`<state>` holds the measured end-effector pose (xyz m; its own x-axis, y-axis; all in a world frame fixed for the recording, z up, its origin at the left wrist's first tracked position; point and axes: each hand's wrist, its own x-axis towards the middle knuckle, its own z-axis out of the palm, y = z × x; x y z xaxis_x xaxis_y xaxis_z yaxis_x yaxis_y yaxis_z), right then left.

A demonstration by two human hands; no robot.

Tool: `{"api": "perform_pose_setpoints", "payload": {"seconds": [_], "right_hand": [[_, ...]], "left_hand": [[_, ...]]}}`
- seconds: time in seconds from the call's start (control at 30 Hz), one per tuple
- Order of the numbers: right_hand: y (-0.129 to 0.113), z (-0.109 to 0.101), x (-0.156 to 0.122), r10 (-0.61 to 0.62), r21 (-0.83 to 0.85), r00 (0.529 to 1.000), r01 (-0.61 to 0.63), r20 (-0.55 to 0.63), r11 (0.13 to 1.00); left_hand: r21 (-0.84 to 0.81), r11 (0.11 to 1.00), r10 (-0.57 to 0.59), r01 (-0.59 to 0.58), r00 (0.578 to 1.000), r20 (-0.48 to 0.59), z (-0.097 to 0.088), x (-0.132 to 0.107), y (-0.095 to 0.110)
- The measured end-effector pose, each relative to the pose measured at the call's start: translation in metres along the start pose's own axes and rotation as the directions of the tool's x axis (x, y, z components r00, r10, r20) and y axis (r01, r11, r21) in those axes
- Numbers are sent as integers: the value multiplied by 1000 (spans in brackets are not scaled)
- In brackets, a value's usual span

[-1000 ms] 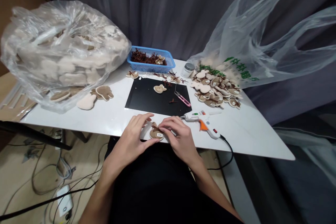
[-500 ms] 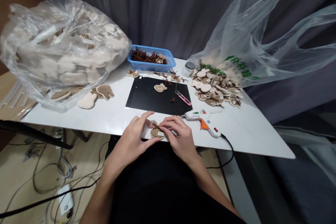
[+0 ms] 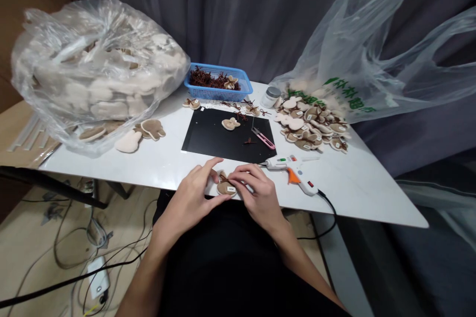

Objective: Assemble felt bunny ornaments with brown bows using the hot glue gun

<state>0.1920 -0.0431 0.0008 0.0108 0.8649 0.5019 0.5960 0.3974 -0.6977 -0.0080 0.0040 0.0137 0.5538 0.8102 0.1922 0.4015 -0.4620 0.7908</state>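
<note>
**Bunny pc pinched in both hands at near bench edge**

White bench (image 3: 167, 163) carries everything. Far left: big clear bag (image 3: 96, 69) stuffed w/ plain felt bunny shapes, a few plain shapes (image 3: 128, 142) spilled just beside it. Far right: open bag w/ green print (image 3: 357, 59), and in front of it a finished pile (image 3: 312, 126) of bunny pcs that already carry brown bows & small labels. Centre: black mat (image 3: 208, 141) w/ a loose bunny pc (image 3: 230, 124) and pink snips (image 3: 264, 137) on it. Blue basket (image 3: 219, 94) of brown bows sits behind the mat, small jar (image 3: 272, 95) to its right. Glue gun (image 3: 293, 166) lies just right of the hands, cord running off the near edge.

Left hand (image 3: 193, 195) & right hand (image 3: 256, 193) meet at the near edge on one felt bunny pc (image 3: 225, 188). Left grip is closed on its left side, index finger raised. Right grip is closed too, fingertips pinching at the brown bow (image 3: 223, 178) on top. A label shows on the pc.

Judging by the piles: a fair batch looks done, far more plain stock left. This pc, w/ bow & label on, looks nearly finished.
</note>
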Motion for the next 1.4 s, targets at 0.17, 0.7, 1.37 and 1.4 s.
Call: {"api": "perform_pose_setpoints", "payload": {"seconds": [0.17,0.7,1.37,1.4], "right_hand": [[0,-1,0,-31,-12,999,31,5,999],[-4,-5,4,145,139,989,-147,24,979],[-5,-4,10,164,167,981,-179,101,970],[-5,-4,10,165,167,981,-180,99,969]], "left_hand": [[-7,1000,9,-9,1000,-17,1,-1,0],[-57,998,-29,29,1000,1,-3,1,1],[-33,999,34,-34,999,-24,0,2,-4],[-30,999,36,-37,999,-25,0,2,-4]]}}
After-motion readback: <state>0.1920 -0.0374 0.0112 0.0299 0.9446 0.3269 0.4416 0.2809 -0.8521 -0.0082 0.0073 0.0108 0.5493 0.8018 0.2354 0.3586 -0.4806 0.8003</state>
